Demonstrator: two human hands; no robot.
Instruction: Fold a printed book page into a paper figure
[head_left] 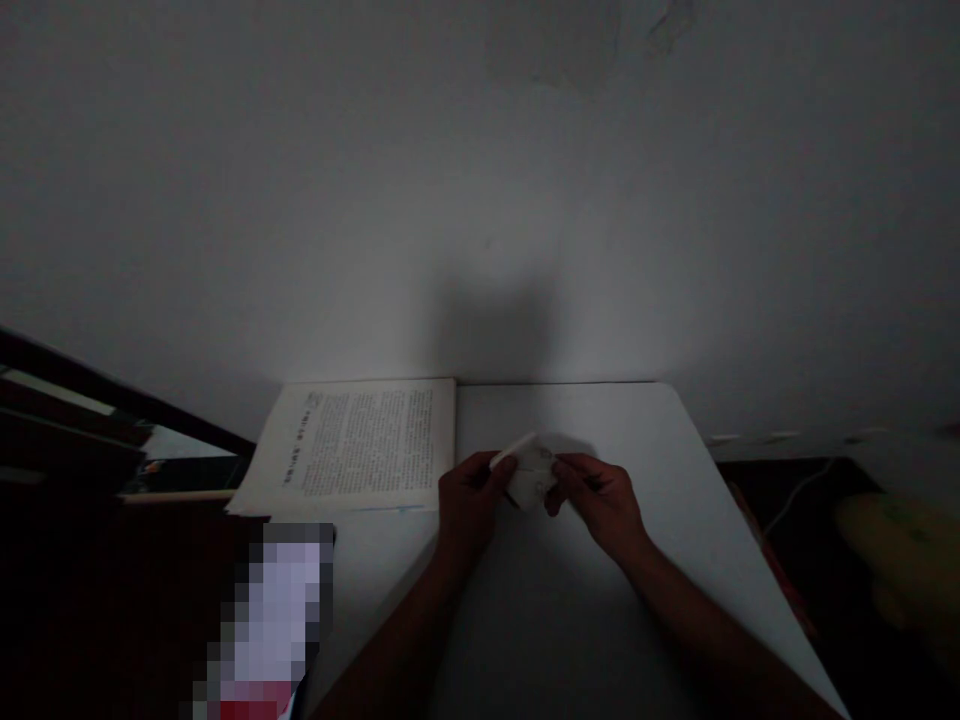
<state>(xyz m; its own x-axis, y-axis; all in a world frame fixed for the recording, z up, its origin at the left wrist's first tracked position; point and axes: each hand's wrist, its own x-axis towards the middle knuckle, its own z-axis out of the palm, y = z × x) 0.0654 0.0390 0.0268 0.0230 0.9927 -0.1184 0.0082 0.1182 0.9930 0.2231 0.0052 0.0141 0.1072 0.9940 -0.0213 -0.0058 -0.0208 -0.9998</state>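
Note:
Both my hands meet over the white table, pinching a small folded piece of white paper between them. My left hand grips its left edge with thumb and fingers closed. My right hand holds the right side, fingers curled. The paper is lifted a little above the tabletop and casts a shadow behind it.
An open page of printed text lies at the table's back left. A pale wall rises right behind the table. A blurred-out patch sits at lower left. Dark floor and a cable lie to the right.

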